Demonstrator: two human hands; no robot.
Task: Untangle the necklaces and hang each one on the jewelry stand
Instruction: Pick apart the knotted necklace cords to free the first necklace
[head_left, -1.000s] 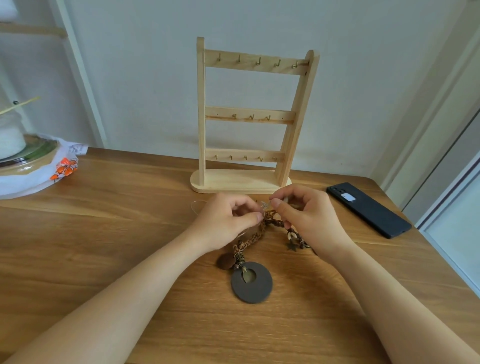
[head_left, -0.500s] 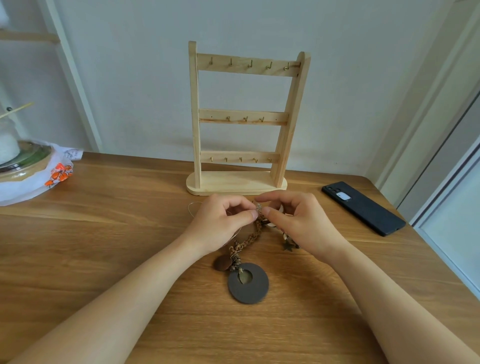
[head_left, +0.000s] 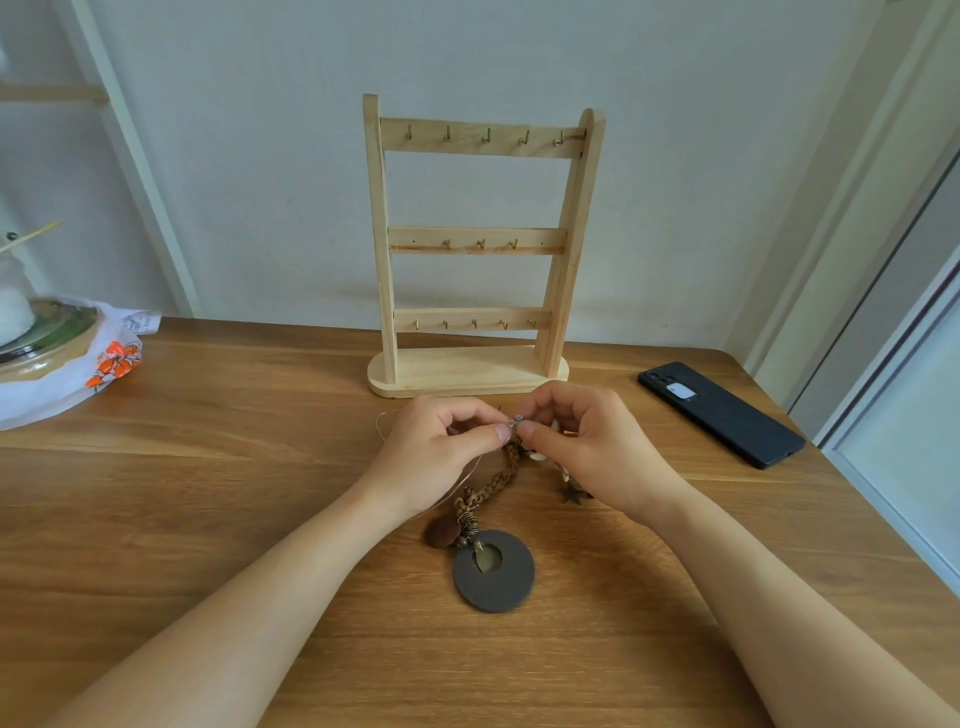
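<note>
A tangle of necklaces lies on the wooden table (head_left: 218, 499) in front of the wooden jewelry stand (head_left: 480, 249), whose three rows of hooks hang bare. A brown braided cord (head_left: 496, 480) leads down to a dark round ring pendant (head_left: 493, 570). A thin silver chain (head_left: 387, 423) loops out to the left. My left hand (head_left: 441, 454) and my right hand (head_left: 592, 449) meet above the tangle, both pinching a small silver clasp (head_left: 517, 420) of the thin chain. A star charm (head_left: 571, 493) and pale beads peek from under my right hand.
A black phone (head_left: 722, 413) lies at the right, close to the table's edge. At the far left sits a white plastic bag with orange print (head_left: 111, 364) around a lidded bowl (head_left: 41, 338). The wall stands just behind the stand.
My hands have drawn closer together and risen slightly off the tangle, fingertips now meeting at the small clasp. The pendant and cord stay on the table.
</note>
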